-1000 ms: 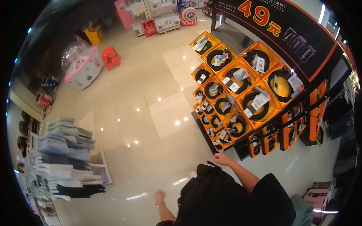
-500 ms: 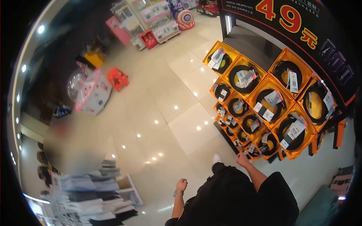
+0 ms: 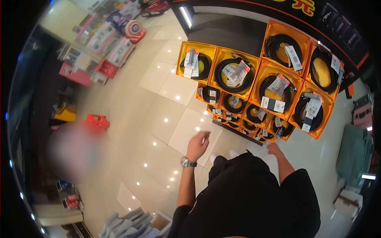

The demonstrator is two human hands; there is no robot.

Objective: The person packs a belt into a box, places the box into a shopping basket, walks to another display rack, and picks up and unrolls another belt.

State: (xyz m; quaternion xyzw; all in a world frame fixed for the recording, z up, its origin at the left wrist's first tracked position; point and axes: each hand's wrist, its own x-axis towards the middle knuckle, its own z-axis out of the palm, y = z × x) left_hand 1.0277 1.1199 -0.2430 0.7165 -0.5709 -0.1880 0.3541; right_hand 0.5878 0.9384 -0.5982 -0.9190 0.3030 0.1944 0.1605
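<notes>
My left hand (image 3: 198, 145) hangs in mid-air over the floor, with a silver watch on its wrist. Its fingers are loosely bent, slightly apart, and hold nothing I can see. My right hand (image 3: 274, 149) is lower, just in front of the bottom of the display stand, with its fingers curled in and nothing visible in them. Beyond both hands, coiled black belts (image 3: 251, 81) with white and grey tags lie in yellow-orange boxes (image 3: 278, 115) stacked in steps. Neither hand touches the boxes.
Glossy tiled floor (image 3: 158, 107) stretches ahead and left. A red stool (image 3: 97, 121), claw-type machines (image 3: 103, 37) and a blurred round patch are at left. Folded clothes (image 3: 129, 224) lie at lower left. Suitcases (image 3: 362, 115) and a green seat-like object (image 3: 352, 148) stand at right.
The view has turned and moved closer to the belt display, which now sits further left and higher. My left hand has risen and reaches further forward; my right hand stays low.
</notes>
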